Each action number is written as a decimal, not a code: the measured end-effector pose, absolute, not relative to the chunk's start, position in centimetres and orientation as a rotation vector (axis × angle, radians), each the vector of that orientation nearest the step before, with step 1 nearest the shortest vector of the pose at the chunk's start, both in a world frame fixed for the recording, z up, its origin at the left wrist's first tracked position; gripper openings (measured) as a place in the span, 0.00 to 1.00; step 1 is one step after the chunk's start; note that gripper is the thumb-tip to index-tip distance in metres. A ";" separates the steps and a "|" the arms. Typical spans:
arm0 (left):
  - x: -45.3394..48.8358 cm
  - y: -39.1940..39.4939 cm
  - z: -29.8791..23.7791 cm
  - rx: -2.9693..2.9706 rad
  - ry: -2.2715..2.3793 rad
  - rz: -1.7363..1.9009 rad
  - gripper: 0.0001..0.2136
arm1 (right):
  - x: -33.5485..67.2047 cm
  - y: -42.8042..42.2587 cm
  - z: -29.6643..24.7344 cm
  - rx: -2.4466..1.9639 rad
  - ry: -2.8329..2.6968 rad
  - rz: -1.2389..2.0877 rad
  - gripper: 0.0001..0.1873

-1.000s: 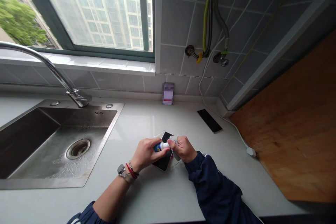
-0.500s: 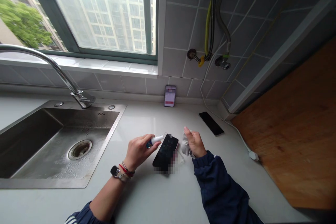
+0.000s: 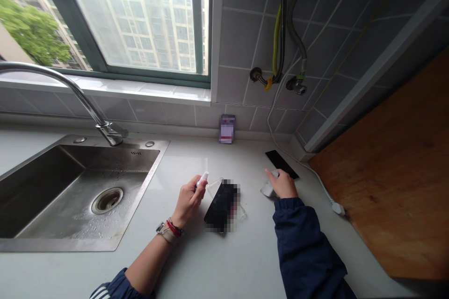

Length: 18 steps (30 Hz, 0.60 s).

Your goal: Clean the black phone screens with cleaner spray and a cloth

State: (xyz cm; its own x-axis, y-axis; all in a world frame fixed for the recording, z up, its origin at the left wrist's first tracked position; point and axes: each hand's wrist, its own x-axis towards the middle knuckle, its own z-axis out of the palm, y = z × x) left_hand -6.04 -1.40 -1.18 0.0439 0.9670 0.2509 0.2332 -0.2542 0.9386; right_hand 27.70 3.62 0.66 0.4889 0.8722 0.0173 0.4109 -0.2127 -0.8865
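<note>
Hands over a phone on the kitchen counter

Counter [image 3: 217, 261], white and wide, filled the lower part of the view. Behind it a window [image 3: 140, 18] showed tall buildings and a tree. At the right a wooden board [image 3: 393, 187] leaned along the tiled wall. At the left a steel sink [image 3: 35, 187] was set into the counter, wet near the drain, and a curved tap [image 3: 70, 88] reached over it. Some hoses [image 3: 293, 18] hung down the grey tiles above the corner.

Both arms wore dark blue sleeves; the left one was pushed up, and a watch [image 3: 162, 229] with some bracelets sat on that wrist. The phone [image 3: 219, 201] lay flat on the counter between the two hands, screen up and dark, in what looked like a clear case. The left hand [image 3: 187, 201] was just beside its left edge. This hand was closed around a small spray bottle [image 3: 202, 179], whose white top pointed up and away.

The right hand [image 3: 282, 186] was apart from the phone, further right. Its fingers were curled over a pale cloth [image 3: 267, 190], which rested on the counter. Just behind this hand lay a black slab [image 3: 278, 161], flat and thin. A white cable [image 3: 315, 175] ran past it along the board. A small box [image 3: 226, 129] stood against the back tiles, blurred.
</note>
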 end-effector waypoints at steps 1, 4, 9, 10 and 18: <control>-6.0 -1.3 -1.1 1.535 1.220 1.276 0.17 | 27.7 3.6 0.9 -1.774 -1.036 0.631 0.20; -6.0 -1.0 -0.9 1.360 1.159 1.298 0.18 | 26.9 3.4 1.3 -1.611 -0.901 0.719 0.21; -6.1 -0.5 -0.5 1.077 0.925 1.268 0.16 | 24.1 3.0 0.8 -1.326 -0.701 1.169 0.19; -6.1 -0.5 -0.5 1.037 0.878 1.255 0.16 | 23.4 2.9 0.6 -1.275 -0.656 1.249 0.17; -6.3 -1.4 0.0 1.232 0.882 1.261 0.33 | 19.1 2.2 -0.9 -0.969 -0.304 1.642 0.07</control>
State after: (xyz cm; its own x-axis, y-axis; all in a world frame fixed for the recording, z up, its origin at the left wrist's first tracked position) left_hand -6.28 -1.45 -0.01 0.1527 0.9778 0.1435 -0.2007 -0.1115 0.9733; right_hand 19.15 2.16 -0.92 -0.0120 0.9028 -0.4299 -0.6892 -0.3189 -0.6506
